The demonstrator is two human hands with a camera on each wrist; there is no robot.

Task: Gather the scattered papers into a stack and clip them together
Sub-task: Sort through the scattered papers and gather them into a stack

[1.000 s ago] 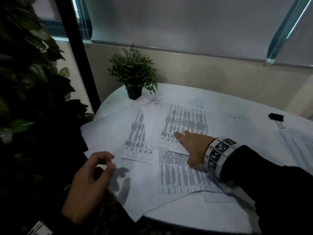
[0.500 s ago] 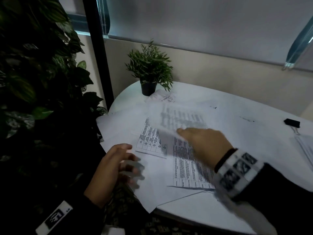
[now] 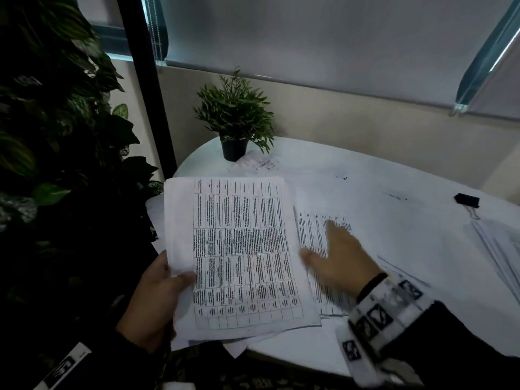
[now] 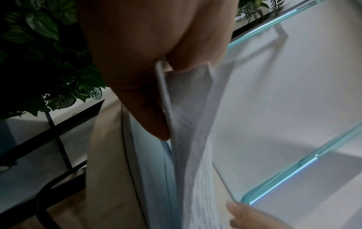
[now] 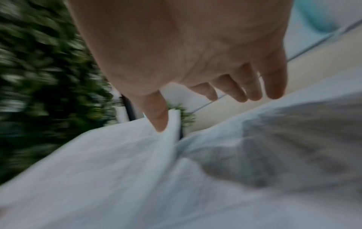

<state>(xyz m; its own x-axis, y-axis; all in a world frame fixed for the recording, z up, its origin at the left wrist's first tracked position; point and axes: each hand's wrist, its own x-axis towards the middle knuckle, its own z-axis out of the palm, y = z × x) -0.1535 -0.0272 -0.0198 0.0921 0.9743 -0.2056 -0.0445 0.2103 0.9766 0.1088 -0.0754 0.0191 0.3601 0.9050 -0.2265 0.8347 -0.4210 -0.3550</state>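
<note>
Left hand (image 3: 157, 299) gripping printed sheets (image 3: 242, 254), right hand (image 3: 342, 260) flat, fingers spread on table papers (image 3: 315, 232)

My head camera looks down on the table (image 3: 365, 192). Both wrist cameras sit close behind my fingers, sharing the papers (image 4: 188, 124).
</note>
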